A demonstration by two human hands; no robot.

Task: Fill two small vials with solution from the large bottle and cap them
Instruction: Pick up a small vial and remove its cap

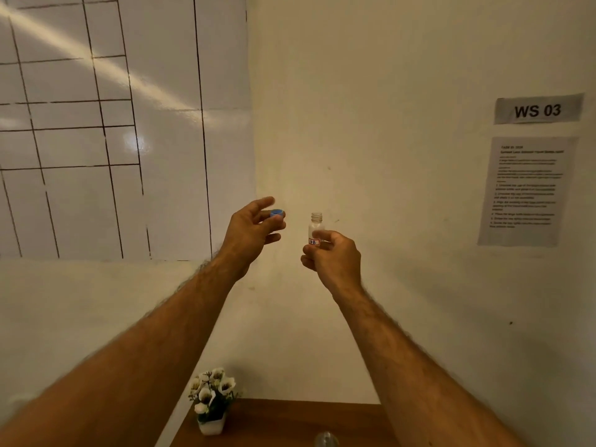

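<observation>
Over on the left there's a whiteboard (96, 124) with a hand-drawn grid, nothing to do with the job as far as I can tell. Down low, a little pot of flowers (211, 403) sits on the near-left corner of the table (274, 424).

Both arms are stretched out and raised well above the table. The left hand (253, 232) pinches a blue cap (276, 214) between thumb and fingertips, open side seemingly facing the vial, other fingers loosely spread. My guess is it's held that way so it can go straight onto the neck.

Just to the right, apart from the cap, the right hand (332, 256) grips the vial (316, 229) by its lower half, upright. Holding it low leaves the threaded neck free, and upright keeps anything inside from spilling. It has a small red-bordered label; whether it's filled I can't tell, it just looks pale.

At the bottom edge something clear and rounded (326, 439) peeks in on the table, maybe a bottle top, too cropped to say. Far right, the wall has a "WS 03" sign (538, 110) and an instruction sheet (524, 190).
</observation>
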